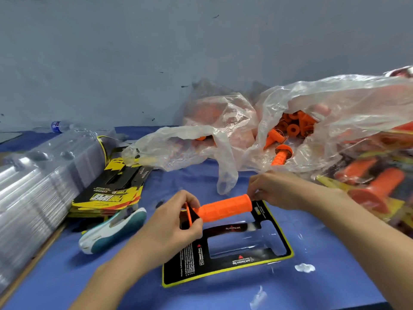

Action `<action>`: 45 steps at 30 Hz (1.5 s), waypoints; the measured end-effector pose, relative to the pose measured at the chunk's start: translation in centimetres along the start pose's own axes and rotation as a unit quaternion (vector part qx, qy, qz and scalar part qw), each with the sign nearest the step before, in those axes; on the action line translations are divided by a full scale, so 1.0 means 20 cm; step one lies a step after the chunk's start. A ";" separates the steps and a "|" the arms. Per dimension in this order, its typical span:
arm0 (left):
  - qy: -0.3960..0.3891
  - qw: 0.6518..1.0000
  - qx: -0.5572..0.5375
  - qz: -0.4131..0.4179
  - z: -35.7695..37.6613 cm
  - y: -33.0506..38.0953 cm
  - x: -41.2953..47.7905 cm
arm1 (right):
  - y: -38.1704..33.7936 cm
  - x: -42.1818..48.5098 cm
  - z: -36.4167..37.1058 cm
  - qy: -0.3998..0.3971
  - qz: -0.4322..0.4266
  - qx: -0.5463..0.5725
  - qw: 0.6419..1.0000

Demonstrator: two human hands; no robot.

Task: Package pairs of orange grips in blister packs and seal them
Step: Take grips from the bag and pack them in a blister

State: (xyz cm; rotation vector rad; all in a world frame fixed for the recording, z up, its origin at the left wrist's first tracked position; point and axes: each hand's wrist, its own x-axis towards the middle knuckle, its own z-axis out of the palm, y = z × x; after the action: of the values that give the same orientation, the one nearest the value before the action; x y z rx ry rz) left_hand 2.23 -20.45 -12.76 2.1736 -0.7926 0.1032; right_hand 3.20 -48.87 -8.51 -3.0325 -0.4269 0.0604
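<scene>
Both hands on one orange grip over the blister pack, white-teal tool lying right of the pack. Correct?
No. Head view shows the white-teal tool left of the blister pack. Left hand and right hand do hold one orange grip over it.

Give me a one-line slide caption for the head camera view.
One orange grip held by left hand and right hand over a blister pack; bags of grips behind.
</scene>
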 end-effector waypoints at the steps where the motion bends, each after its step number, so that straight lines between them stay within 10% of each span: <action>1: -0.002 1.000 0.009 0.012 0.01 0.01 0.01 | 0.01 0.00 0.01 0.003 0.000 -0.003 1.000; 21: -0.024 0.994 0.102 0.039 0.04 -0.02 0.00 | 0.04 -0.08 0.06 0.017 0.020 0.046 0.999; 29: 0.071 0.991 0.114 -0.013 0.00 -0.04 -0.04 | -0.20 -0.21 0.12 0.212 0.055 0.110 0.969; 45: 0.056 0.941 0.321 -0.093 0.12 0.05 -0.03 | -0.34 -0.26 0.33 0.187 0.049 0.006 0.981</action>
State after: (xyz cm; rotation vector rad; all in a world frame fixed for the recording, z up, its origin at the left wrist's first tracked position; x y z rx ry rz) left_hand 0.74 -22.26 -13.96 2.8137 -0.5249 0.4368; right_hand -4.04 -43.25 -14.34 -2.9516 -0.2440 -0.4901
